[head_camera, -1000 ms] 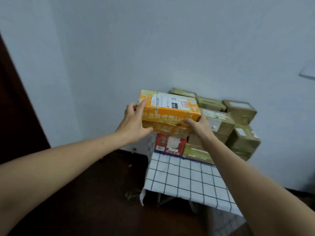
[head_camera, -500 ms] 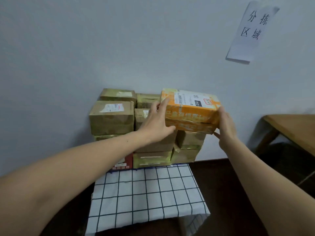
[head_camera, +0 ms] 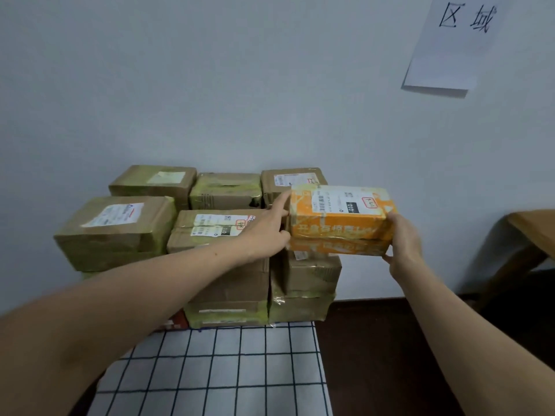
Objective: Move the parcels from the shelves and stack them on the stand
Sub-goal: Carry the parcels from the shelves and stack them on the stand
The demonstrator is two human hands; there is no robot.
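I hold an orange parcel [head_camera: 339,226] with a white label at the right end of the top row of parcels. It sits on or just above a brown taped box [head_camera: 312,274]; I cannot tell if they touch. My left hand [head_camera: 267,232] presses its straight fingers flat against the parcel's left end, the thumb at the lower front corner. My right hand [head_camera: 404,241] grips the right end with its thumb curled under the bottom edge. The stack stands at the back of the stand [head_camera: 225,370], which is covered by a white cloth with a dark grid.
Several brown taped parcels [head_camera: 114,229] fill the stack against the pale wall, two or three layers high. A paper sign [head_camera: 450,43] hangs on the wall at upper right. A wooden table [head_camera: 534,223] stands to the right over dark floor [head_camera: 375,355].
My view swung round to face the stack. Both hands carried the orange parcel from in front of the stack over to its right side and lowered it onto the top row.
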